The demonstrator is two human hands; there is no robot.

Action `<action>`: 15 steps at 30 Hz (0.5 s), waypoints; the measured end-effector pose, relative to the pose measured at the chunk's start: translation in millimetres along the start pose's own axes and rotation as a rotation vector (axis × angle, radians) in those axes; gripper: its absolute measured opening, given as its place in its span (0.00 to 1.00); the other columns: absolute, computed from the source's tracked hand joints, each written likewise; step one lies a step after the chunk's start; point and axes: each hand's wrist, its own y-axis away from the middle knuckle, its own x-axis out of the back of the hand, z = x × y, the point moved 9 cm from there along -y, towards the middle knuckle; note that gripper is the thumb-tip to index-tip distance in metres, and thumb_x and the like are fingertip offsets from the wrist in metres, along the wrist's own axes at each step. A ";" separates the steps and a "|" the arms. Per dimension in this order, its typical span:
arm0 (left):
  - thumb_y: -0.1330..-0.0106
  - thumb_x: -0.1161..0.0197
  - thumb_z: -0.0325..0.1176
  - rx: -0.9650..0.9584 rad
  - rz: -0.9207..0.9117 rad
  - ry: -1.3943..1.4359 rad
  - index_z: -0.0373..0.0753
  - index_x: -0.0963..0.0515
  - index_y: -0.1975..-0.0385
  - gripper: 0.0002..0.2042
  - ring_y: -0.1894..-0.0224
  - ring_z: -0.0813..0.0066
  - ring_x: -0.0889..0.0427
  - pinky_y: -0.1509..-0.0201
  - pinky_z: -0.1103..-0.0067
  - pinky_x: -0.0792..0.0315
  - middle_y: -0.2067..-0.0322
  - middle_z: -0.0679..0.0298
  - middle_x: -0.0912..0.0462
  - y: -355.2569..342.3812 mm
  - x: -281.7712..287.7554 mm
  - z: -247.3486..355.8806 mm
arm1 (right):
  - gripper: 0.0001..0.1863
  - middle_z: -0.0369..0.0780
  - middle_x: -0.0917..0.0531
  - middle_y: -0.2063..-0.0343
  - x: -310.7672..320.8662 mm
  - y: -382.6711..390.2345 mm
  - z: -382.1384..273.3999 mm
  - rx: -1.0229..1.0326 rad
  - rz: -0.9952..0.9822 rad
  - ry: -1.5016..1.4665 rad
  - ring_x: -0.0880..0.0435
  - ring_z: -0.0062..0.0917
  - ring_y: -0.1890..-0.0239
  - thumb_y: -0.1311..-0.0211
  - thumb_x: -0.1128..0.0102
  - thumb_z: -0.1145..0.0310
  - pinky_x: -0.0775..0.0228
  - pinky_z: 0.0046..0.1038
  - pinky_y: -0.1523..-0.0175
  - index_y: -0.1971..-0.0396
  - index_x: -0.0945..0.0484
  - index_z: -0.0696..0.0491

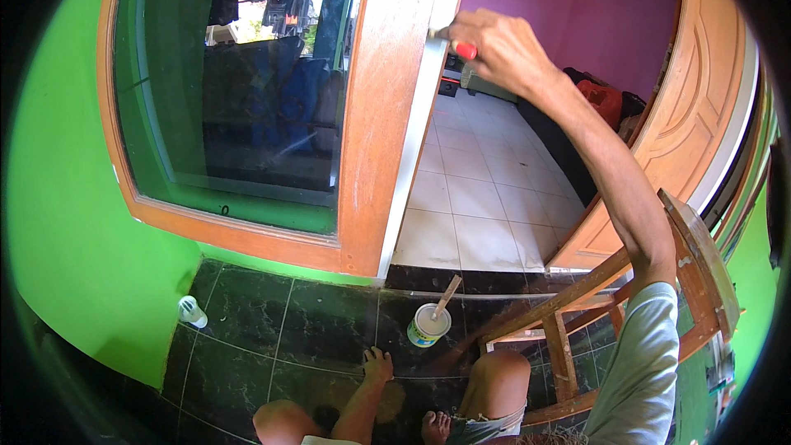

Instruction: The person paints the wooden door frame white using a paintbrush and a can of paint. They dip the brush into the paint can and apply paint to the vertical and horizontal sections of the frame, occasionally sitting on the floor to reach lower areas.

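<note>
My right hand (pixel 498 45) is raised at the door frame, its fingers closed round a paintbrush with a red handle end (pixel 466 50). The bristles touch, or nearly touch, the white-painted edge of the frame (pixel 409 128); the hand hides most of the brush. Low down between my knees, my left hand (pixel 378 365) holds nothing, fingers apart over the dark floor tiles. Whether it presses on the floor I cannot tell. Just beyond it to the right stands an opened paint can (pixel 429 326) of whitish paint, a wooden stick (pixel 447 297) leaning out of it.
A wooden-framed window (pixel 239 115) fills the left side beside a green wall (pixel 58 156). At right, a wooden stool or ladder (pixel 560 354) stands close to my right arm, before an open carved door (pixel 692 99). A small white object (pixel 192 311) lies by the wall.
</note>
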 end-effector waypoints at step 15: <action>0.44 0.22 0.48 0.016 0.010 0.136 0.46 0.32 0.31 0.41 0.29 0.23 0.43 0.36 0.51 0.26 0.27 0.38 0.46 3.2 19.0 2.9 | 0.15 0.42 0.11 0.63 -1.8 -31.2 124.7 -0.279 0.084 -0.463 0.11 0.29 0.65 0.42 0.29 0.72 0.15 0.31 0.58 0.54 0.14 0.53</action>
